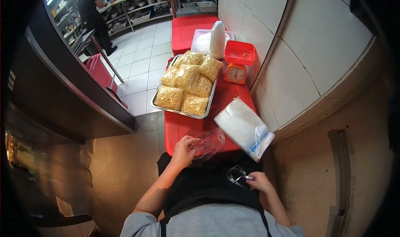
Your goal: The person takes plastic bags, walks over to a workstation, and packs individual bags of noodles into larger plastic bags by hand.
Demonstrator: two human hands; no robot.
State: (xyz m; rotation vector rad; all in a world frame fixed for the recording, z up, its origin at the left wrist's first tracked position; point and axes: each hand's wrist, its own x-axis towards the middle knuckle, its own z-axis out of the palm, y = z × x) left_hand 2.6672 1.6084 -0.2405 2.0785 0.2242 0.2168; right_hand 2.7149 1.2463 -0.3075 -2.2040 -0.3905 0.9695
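Observation:
My left hand (pixel 184 152) is closed in a pinch on the edge of a clear plastic bag (pixel 211 142), which lies limp over the front of the red table (pixel 177 133). Above my lap, my right hand (pixel 259 182) pinches a small, shiny, see-through thing with bright edges (pixel 237 175); its kind is not plain. Just beyond the hands rests a stack of white plastic bags (pixel 245 126) in an opened wrapper. Farther off, a metal tray (pixel 179 112) bears several clear bags packed with yellow noodles (pixel 187 76).
An orange kitchen scale (pixel 236 73) with a red pan (pixel 239 53) stands by the tiled wall (pixel 266 24). Behind the tray are an upright white package (pixel 217 41) and a plastic container (pixel 200 39). At the far left another person (pixel 89 14) stands near shelves, beyond a pink bin (pixel 100 72).

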